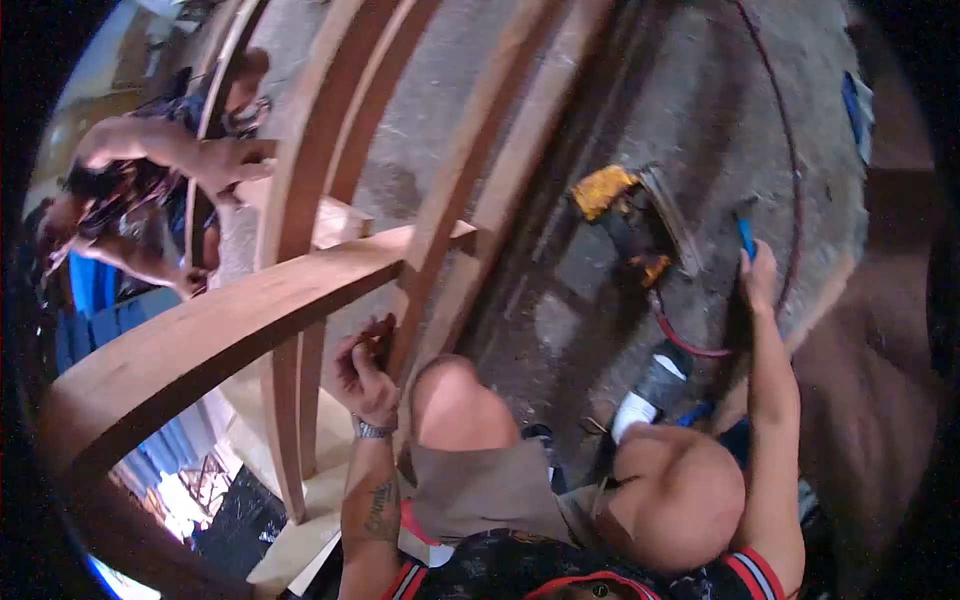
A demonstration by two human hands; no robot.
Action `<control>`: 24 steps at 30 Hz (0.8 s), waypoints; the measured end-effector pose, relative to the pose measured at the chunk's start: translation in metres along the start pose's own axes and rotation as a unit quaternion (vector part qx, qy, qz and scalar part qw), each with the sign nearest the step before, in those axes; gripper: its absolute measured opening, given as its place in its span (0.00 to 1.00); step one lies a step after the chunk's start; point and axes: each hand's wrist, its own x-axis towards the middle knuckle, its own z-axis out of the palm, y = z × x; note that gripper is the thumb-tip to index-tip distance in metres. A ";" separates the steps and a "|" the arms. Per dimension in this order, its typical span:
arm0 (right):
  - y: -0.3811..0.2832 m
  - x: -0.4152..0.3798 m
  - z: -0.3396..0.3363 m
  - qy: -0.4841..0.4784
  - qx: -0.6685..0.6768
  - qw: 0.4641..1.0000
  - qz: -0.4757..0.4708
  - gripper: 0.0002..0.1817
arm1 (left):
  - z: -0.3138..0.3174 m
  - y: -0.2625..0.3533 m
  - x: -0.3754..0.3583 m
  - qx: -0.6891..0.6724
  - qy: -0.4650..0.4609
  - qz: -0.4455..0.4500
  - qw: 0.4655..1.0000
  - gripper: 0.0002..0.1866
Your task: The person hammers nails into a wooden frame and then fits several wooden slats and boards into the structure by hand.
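Observation:
My right hand point(760, 278) is closed around the blue handle of what looks like a hammer point(746, 236), held low over the concrete floor with its dark head pointing away from me. My left hand point(367, 372), with a watch at the wrist, is beside an upright wooden stud point(432, 235). Its fingers are loosely curled and apart, and nothing shows in them. Just above that hand, a wide wooden board point(240, 300) meets the studs and runs off to the lower left. A yellow and black nail gun point(605, 195) lies on the floor between my hands.
A red air hose point(795, 190) loops from the nail gun along the right side. More studs point(300, 150) stand to the left. Beyond them another person point(150, 165) bends with both hands at the wood. My knees and shoes are below the frame.

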 end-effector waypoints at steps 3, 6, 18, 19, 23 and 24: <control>-0.066 0.007 0.045 -0.031 0.087 0.994 0.053 0.17 | -0.029 0.028 0.035 0.089 -0.013 0.113 0.990 0.07; -0.047 0.018 -0.023 -0.108 0.070 0.979 0.157 0.17 | -0.013 0.008 0.023 0.067 0.021 0.061 0.996 0.06; -0.093 0.032 -0.141 0.072 0.178 0.952 0.237 0.25 | 0.004 0.079 0.018 0.214 -0.164 0.032 0.962 0.05; -0.099 0.039 -0.153 0.114 0.196 0.952 0.205 0.25 | 0.027 0.119 0.014 0.179 -0.198 0.056 0.962 0.05; -0.149 0.071 -0.221 0.180 0.187 0.949 0.179 0.18 | 0.070 0.187 0.020 0.094 -0.260 -0.083 0.957 0.09; -0.174 0.077 -0.244 0.123 0.162 0.949 0.240 0.16 | 0.100 0.215 0.032 0.180 -0.293 -0.093 0.934 0.10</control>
